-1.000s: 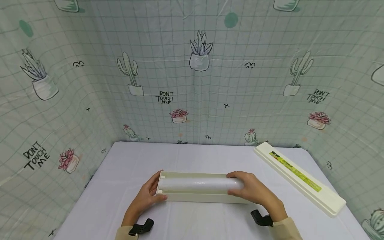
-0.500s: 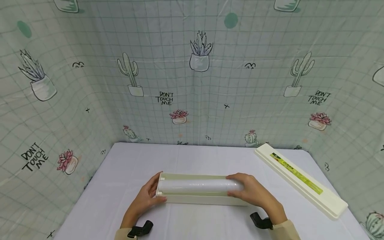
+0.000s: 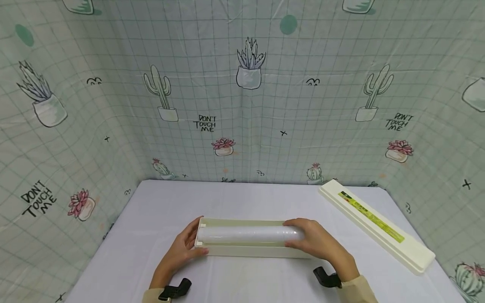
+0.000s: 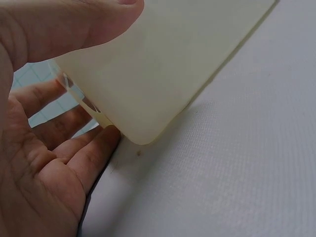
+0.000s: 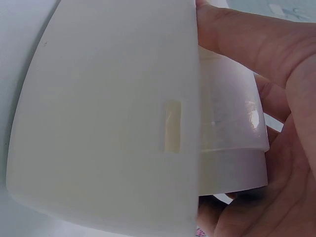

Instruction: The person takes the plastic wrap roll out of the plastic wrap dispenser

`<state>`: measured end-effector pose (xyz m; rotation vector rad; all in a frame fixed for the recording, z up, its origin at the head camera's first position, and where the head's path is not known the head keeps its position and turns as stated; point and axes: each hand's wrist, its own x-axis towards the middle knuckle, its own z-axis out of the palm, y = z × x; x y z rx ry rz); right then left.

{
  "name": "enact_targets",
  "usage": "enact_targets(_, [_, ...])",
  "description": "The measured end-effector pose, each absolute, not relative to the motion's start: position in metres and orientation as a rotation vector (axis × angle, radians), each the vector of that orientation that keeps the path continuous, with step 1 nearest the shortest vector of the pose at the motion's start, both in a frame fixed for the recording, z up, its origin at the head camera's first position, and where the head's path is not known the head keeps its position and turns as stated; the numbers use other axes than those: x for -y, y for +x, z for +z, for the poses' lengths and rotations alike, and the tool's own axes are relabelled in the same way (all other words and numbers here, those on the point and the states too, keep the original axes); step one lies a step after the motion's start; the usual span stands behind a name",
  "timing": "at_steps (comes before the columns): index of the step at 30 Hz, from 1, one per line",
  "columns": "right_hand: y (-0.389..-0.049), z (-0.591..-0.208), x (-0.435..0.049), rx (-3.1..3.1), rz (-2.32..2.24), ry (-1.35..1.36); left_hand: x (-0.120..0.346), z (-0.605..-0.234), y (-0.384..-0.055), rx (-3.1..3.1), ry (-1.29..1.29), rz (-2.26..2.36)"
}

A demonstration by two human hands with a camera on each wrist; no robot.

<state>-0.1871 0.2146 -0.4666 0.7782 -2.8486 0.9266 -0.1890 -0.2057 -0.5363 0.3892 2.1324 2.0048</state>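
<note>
A long cream cling film box (image 3: 257, 252) lies crosswise on the table, its top off. Inside it sits a shiny white roll of cling film (image 3: 242, 234). My left hand (image 3: 181, 248) holds the box's left end, thumb at the near wall and fingers around the end. In the left wrist view the fingertips (image 4: 111, 136) are low at the box end (image 4: 148, 89). My right hand (image 3: 322, 240) grips the roll's right end from above. The right wrist view has the roll end (image 5: 232, 123) rising past the box edge, with a small slot in the wall.
A long cream lid (image 3: 379, 227) with a yellow-green label lies slanted along the table's right side. White cloth covers the table (image 3: 235, 198). Behind and at both sides hangs a grid-patterned curtain (image 3: 242, 105) printed with cacti.
Only the head view has shifted slightly. Both hands, the box and the roll keep the same places relative to one another.
</note>
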Motion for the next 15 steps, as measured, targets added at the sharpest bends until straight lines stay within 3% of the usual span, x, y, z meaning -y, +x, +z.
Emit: enact_targets(15, [-0.1894,-0.4680,-0.2157,2.900,0.956,0.743,0.2048,-0.5338,-0.1899,-2.123,0.365,1.986])
